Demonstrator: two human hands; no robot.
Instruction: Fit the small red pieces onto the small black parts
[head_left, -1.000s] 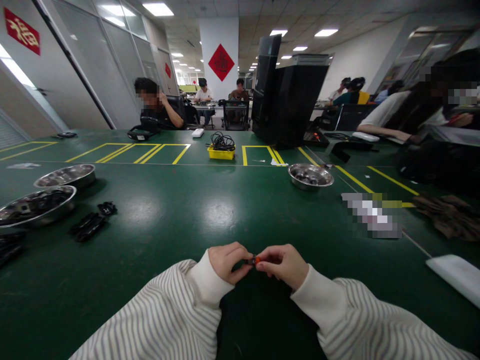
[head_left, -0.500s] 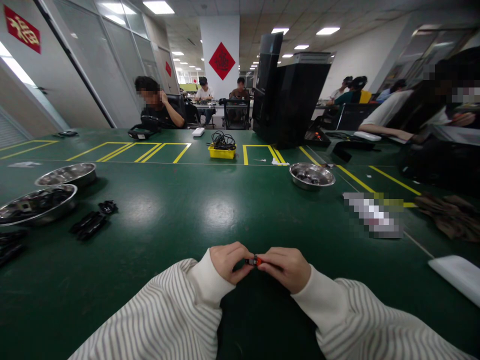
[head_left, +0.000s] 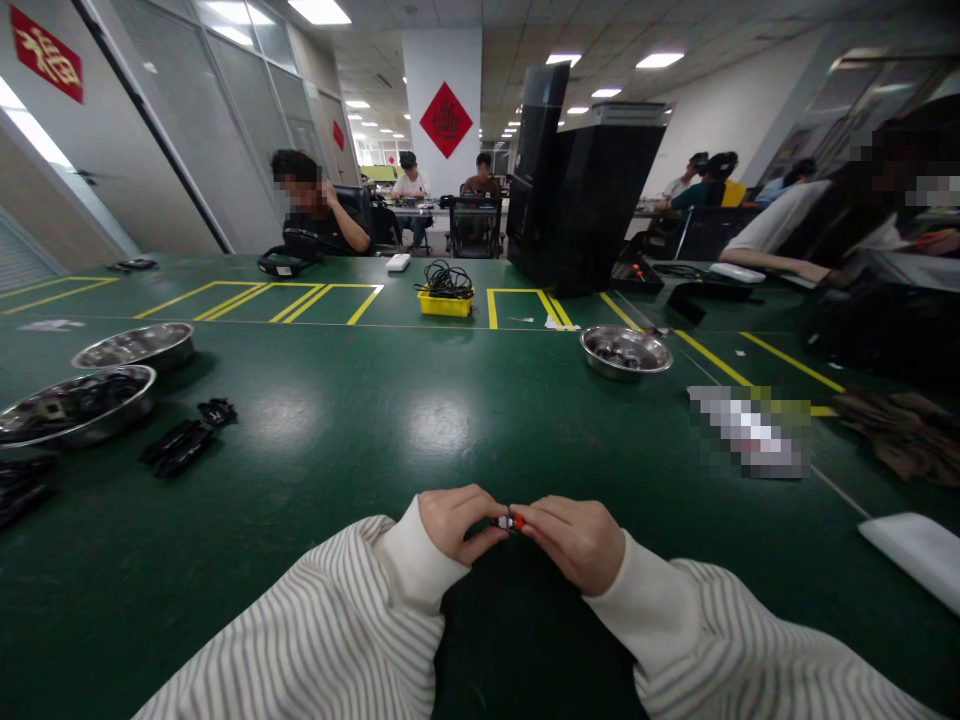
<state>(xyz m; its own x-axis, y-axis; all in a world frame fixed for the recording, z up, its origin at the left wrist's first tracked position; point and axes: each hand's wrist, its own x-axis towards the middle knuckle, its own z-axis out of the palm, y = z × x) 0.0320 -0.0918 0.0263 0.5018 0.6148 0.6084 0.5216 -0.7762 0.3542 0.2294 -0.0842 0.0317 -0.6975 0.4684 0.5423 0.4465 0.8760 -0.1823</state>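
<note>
My left hand [head_left: 454,522] and my right hand [head_left: 574,538] meet just above the green table [head_left: 390,420], close to my body. Both pinch one small part [head_left: 508,522] with an orange-red tip and a dark metal end, held between the fingertips. The left fingers grip its dark end and the right fingers its orange end. Most of the part is hidden by the fingers. Striped sleeves with white cuffs cover both forearms.
Two steel bowls [head_left: 79,400] and loose black parts [head_left: 180,445] lie at the left. Another steel bowl [head_left: 624,350] sits at centre right, a yellow tray with cables [head_left: 445,300] and a black case [head_left: 585,200] farther back. A white object [head_left: 911,555] lies at right. Other people sit around.
The hands stay together on the small part; the right fingers have shifted slightly lower and flatter. The view has drifted a little.
</note>
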